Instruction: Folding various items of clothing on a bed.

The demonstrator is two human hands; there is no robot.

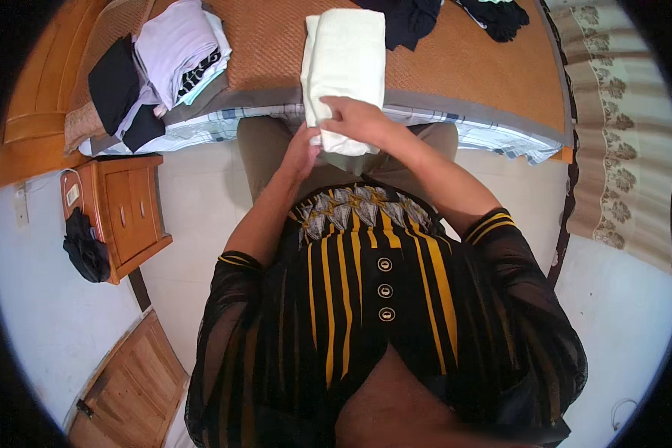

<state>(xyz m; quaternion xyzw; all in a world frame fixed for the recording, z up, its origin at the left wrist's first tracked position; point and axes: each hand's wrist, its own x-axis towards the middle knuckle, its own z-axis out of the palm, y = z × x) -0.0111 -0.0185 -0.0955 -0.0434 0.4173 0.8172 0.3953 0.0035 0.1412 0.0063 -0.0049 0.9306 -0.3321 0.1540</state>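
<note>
A folded white cloth (347, 61) lies lengthwise in front of me, its far part on the bed and its near end over my lap. My left hand (301, 150) grips the near left corner, fingers partly hidden by the fabric. Across the top of the near end rests my right hand (355, 120), palm down. Its thumb and forefinger are apart and touch the left side of the cloth.
The bed has a brown woven mat (269, 50). A stack of folded clothes (173, 53) sits at the left, beside a black folded garment (112, 84). Dark garments (406, 22) lie at the far side. A wooden bedside cabinet (129, 213) stands left; a patterned curtain (610, 112) hangs right.
</note>
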